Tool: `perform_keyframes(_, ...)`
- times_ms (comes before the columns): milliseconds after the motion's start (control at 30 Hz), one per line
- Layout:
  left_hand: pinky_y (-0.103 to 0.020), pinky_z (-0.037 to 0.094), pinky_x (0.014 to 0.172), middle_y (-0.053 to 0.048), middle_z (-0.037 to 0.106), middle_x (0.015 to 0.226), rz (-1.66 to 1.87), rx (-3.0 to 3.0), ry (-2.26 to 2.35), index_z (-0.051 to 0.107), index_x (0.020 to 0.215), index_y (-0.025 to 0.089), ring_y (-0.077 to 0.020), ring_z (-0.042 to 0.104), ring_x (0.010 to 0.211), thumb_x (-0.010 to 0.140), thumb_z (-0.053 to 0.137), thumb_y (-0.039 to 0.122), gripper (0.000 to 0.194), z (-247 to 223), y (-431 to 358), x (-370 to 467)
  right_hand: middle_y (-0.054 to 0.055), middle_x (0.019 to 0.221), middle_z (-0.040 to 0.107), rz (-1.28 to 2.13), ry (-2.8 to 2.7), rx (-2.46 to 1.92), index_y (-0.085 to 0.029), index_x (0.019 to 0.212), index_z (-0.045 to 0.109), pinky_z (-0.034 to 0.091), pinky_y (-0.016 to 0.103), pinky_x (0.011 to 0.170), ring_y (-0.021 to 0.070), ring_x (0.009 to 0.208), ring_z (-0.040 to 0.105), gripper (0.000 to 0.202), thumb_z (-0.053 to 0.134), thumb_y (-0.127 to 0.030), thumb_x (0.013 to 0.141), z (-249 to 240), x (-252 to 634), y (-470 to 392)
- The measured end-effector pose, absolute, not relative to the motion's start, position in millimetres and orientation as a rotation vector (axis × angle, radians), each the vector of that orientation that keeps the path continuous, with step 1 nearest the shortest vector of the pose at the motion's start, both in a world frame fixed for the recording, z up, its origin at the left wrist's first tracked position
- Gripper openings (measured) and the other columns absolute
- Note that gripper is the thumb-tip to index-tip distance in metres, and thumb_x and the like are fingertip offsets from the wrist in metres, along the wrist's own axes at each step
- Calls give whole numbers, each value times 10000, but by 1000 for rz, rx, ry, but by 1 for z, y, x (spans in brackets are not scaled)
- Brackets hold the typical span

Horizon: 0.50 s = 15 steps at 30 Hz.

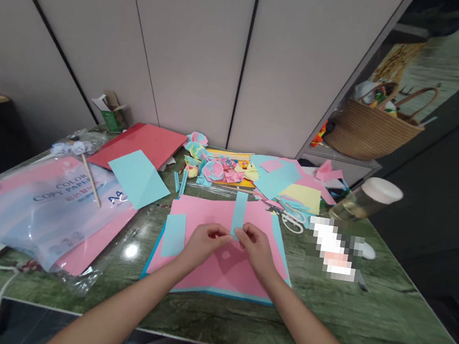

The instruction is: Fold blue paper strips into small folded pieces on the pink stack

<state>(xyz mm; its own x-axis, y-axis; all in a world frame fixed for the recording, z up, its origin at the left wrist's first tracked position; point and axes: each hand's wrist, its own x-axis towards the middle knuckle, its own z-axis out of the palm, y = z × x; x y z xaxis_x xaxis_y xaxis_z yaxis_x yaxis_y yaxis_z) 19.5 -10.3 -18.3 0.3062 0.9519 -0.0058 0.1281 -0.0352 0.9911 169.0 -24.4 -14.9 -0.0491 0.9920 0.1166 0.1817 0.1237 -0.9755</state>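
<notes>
A narrow light-blue paper strip [240, 211] stands lengthwise away from me, its near end pinched between my two hands. My left hand [206, 243] closes thumb and fingers at the strip's lower left corner. On the lower right, my right hand [256, 248] grips the same end with thumb and index finger. Beneath both hands lies a pink paper sheet [202, 211] on top of blue sheets. A light-blue paper rectangle [174, 235] rests on the pink sheet, left of my left hand.
Behind the sheets are paper flowers [213, 171], paper scraps and white-handled scissors [293, 222]. A plastic pack of colour copy paper [57, 198], a red folder [139, 144] and a blue sheet [137, 178] lie left. A lidded cup [363, 200] stands right, beside a pixelated patch.
</notes>
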Motion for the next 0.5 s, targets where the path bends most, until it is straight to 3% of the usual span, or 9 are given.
perform_keyframes(500, -228, 355, 624, 2, 532, 645, 997, 1513, 957, 569, 652, 150, -111, 457, 640, 665, 598, 290, 144, -9, -12, 17, -52, 516, 325, 1030, -1402, -1242, -189, 563, 356, 275, 219, 488, 88, 502, 316, 305, 489, -377, 763, -13, 167, -26)
